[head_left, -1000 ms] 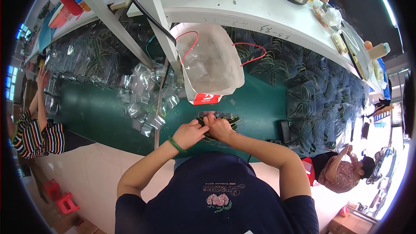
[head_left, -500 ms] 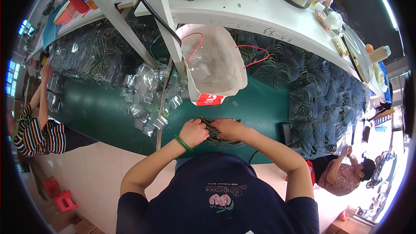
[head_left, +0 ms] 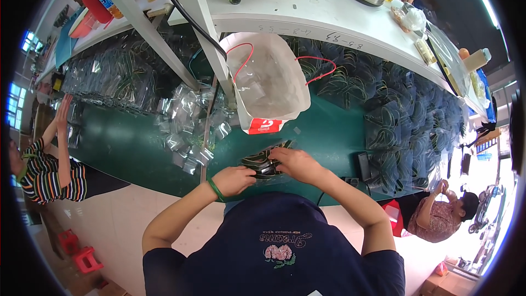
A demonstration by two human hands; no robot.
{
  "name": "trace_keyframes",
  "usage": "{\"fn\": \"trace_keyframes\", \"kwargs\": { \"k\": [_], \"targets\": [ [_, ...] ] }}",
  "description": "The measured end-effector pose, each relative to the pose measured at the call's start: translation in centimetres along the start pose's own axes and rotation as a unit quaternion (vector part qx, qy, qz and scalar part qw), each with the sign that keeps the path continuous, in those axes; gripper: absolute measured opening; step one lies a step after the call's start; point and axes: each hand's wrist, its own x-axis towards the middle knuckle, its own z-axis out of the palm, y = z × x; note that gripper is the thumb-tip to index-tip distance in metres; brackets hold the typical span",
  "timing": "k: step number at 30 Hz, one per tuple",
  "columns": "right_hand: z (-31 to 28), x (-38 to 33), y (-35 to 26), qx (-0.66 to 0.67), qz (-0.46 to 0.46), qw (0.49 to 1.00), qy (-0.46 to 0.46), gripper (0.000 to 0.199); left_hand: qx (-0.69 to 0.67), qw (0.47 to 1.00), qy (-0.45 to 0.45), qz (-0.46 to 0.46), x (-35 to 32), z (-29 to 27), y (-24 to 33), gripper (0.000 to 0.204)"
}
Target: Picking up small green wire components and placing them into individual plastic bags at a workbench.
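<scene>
On the green table in front of me lies a clear plastic packet (head_left: 258, 164) with dark, curved strips inside that have yellowish edges. The strips' exact kind is hard to make out. My left hand (head_left: 233, 181), below a green bangle, pinches the packet's left near edge. Fingers of my right hand (head_left: 297, 164) are bent over its right side and grip it. Glare shines on the film between both hands. Just beyond stands a white paper bag (head_left: 298, 90) with red handles, its mouth open toward me.
Piles of similar filled packets (head_left: 405, 126) cover the table's right side; more packets (head_left: 109, 85) line the far left. Small clear packets (head_left: 189, 112) lie scattered left of the bag. A white shelf (head_left: 263, 13) on metal posts spans the back. Co-workers sit at both sides.
The packet, flat under both hands before, is now turned and partly raised at an angle. My left hand has moved left and nearer to me; the right has shifted slightly right.
</scene>
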Motion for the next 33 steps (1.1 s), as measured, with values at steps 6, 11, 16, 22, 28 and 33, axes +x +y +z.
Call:
{"fn": "trace_keyframes", "kwargs": {
  "k": [6, 11, 16, 22, 28, 33],
  "targets": [
    [-2.9, -4.8, -4.6, 0.038, 0.113, 0.979, 0.167, 0.031, -0.085, 0.977, 0.195, -0.033, 4.6, 7.3, 4.2, 0.028],
    [1.7, -8.0, -5.6, -0.113, 0.107, 0.970, 0.188, 0.044, -0.009, 0.974, 0.226, -0.010, 3.8, 1.1, 6.6, 0.029],
    [3.8, -9.1, -5.9, -0.167, 0.127, 0.959, 0.190, 0.040, 0.108, 0.970, 0.213, 0.042, 4.1, 1.4, 4.8, 0.024],
    [6.2, -8.9, -4.2, -0.172, 0.168, 0.946, 0.217, 0.027, 0.072, 0.965, 0.251, -0.017, 6.7, 2.0, 3.9, 0.019],
    [8.2, -8.3, -4.0, -0.199, 0.195, 0.907, 0.317, 0.025, 0.106, 0.948, 0.298, 0.022, 6.7, 3.2, 3.6, 0.016],
    [9.0, -9.5, -2.9, -0.282, 0.116, 0.911, 0.277, 0.031, 0.138, 0.948, 0.247, 0.142, 6.3, 2.3, 3.2, 0.022]
  ]
}}
